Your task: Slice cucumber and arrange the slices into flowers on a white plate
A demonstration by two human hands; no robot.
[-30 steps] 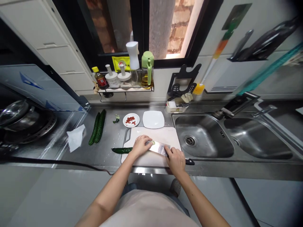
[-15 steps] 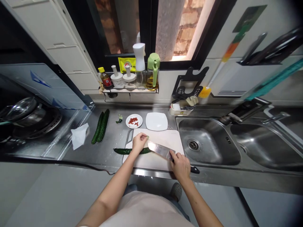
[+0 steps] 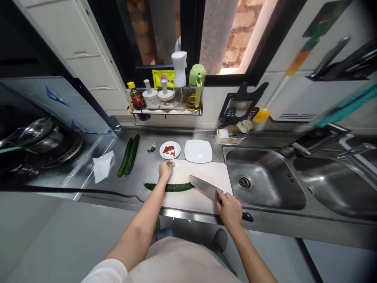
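Note:
A dark green cucumber (image 3: 178,187) lies lengthwise across the white cutting board (image 3: 213,171), its left end reaching past the board's edge. Above it, near the board's top left corner, my left hand (image 3: 165,169) pinches a small pale cucumber piece (image 3: 173,164). My right hand (image 3: 231,210) is wrapped around the handle of a cleaver (image 3: 205,187), whose blade tip is at the cucumber's right end. Whether the blade touches the cucumber, I cannot tell. Just right of that hand, a second black handle (image 3: 247,216) sticks out at the board's lower corner.
Behind the board stand a small plate of red pieces (image 3: 170,156) and a square white plate (image 3: 198,151). Two whole cucumbers (image 3: 128,155), green scraps (image 3: 151,147) and a white tissue (image 3: 103,167) lie leftward. The sink (image 3: 265,196) is at the right, the stove pot (image 3: 44,137) far left.
My left hand has moved left and away from me, carrying the small cucumber piece from beside the blade to the board's upper left. My right hand keeps the cleaver near the cucumber's end.

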